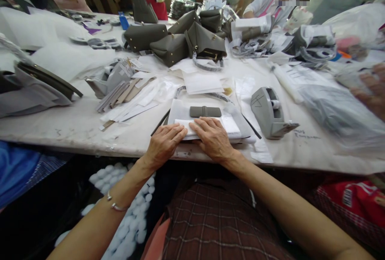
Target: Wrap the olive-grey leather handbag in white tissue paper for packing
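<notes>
In front of me on the table edge lies a handbag wrapped in white sheet (180,109), its wrapped handle (182,90) pointing away and dark strips sticking out at both sides. A folded white paper (231,125) lies across its near part. My left hand (165,141) rests on the left end of this paper, fingers stretched and close together. My right hand (215,139) lies flat on the paper's middle, fingers extended; its thumb is near the front edge, partly hidden. Just beyond my fingers sits a small grey-green strap piece with a central band (205,111).
A grey tape dispenser (267,111) stands at the right, cardboard and paper strips (123,95) at the left beside another dispenser (112,75). Dark handbags (171,47) are piled farther back. Plastic bags (333,107) lie right, near another person's hand (374,87). Other people stand across the table.
</notes>
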